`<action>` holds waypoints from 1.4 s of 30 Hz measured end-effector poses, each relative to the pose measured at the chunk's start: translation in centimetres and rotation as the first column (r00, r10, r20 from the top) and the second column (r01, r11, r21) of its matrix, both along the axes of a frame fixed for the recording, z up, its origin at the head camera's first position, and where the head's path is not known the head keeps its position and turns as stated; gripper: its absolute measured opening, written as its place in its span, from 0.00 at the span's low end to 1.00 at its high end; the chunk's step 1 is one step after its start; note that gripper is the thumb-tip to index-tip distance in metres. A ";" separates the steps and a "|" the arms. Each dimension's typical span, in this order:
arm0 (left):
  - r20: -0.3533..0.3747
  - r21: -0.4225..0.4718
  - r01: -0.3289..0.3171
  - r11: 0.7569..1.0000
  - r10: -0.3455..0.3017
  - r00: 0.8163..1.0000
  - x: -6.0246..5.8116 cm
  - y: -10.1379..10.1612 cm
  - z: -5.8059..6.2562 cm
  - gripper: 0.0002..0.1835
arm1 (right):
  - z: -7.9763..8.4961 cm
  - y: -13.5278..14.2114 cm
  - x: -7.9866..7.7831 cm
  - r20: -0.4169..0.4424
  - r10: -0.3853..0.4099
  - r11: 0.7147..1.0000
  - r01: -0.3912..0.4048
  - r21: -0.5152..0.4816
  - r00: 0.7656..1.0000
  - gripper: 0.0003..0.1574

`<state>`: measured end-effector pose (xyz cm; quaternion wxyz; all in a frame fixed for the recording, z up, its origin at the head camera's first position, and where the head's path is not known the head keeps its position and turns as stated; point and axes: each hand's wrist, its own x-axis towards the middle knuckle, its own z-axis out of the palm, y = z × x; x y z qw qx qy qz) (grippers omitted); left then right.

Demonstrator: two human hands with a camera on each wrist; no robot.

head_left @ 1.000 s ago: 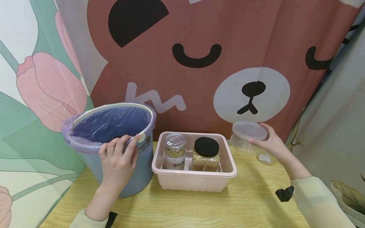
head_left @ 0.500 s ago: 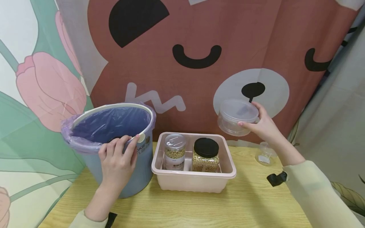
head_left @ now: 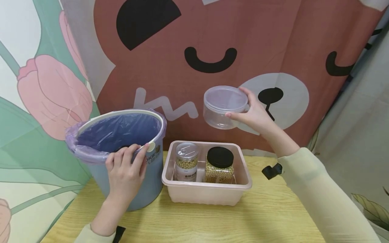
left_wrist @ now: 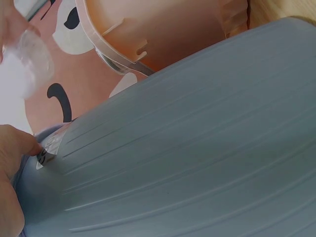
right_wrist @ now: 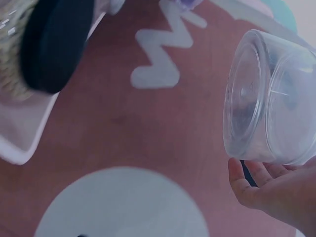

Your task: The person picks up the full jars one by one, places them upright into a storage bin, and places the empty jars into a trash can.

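My left hand [head_left: 125, 170] grips the near rim of a blue trash can [head_left: 152, 184] with a purple liner bag folded over its edge. In the left wrist view, the can's ribbed side [left_wrist: 187, 148] fills most of the picture, with the thumb by its label. Up in the air, my right hand [head_left: 253, 113] holds a round, see-through plastic jar [head_left: 223, 118] with a whitish lid, thumb in front and fingers behind. Nothing shows inside the jar [right_wrist: 247, 98] in the right wrist view. It hovers above and behind a pink basin [head_left: 206, 195].
Inside the basin stand a pull-tab can [head_left: 186, 163] and a black-lidded jar [head_left: 220, 165], both filled with yellowish beans or kernels. Basin and trash can sit side by side on a wood-grain table [head_left: 194, 222]. A printed bear curtain [head_left: 170, 74] hangs behind them.
My right hand has lifted the clear jar off the table's right side and carried it up and left. A small clear item there is now behind my arm. The left hand stays put.
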<state>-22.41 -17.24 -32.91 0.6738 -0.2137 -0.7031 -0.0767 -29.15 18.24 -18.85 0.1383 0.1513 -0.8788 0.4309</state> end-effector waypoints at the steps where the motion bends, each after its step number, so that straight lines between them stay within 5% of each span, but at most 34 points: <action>1: 0.002 0.001 0.001 1.000 -0.001 1.000 0.0 0.0 0.0 0.13 | 0.3 -0.6 -0.1 -0.006 0.017 1.000 -0.018 -0.012 1.000 0.65; 7: 0.008 0.004 0.004 1.000 -0.004 1.000 0.0 0.0 -0.1 0.12 | 1.6 -3.8 -0.4 -0.031 0.091 0.993 -0.093 -0.068 0.995 0.64; 17: 0.005 0.008 0.001 1.000 -0.001 1.000 -0.1 0.0 0.0 0.12 | 2.5 -8.8 -1.2 -0.042 0.102 0.992 -0.105 -0.073 0.994 0.67; 28: 0.008 0.011 0.006 1.000 -0.006 1.000 -0.2 0.0 -0.2 0.12 | 0.2 -14.7 -1.9 -0.024 0.189 0.977 -0.191 -0.100 0.982 0.68; 42: 0.011 0.001 -0.002 1.000 0.002 1.000 -0.1 -0.2 -0.1 0.13 | -3.1 -20.4 -2.3 0.046 0.210 0.975 -0.205 -0.086 0.977 0.70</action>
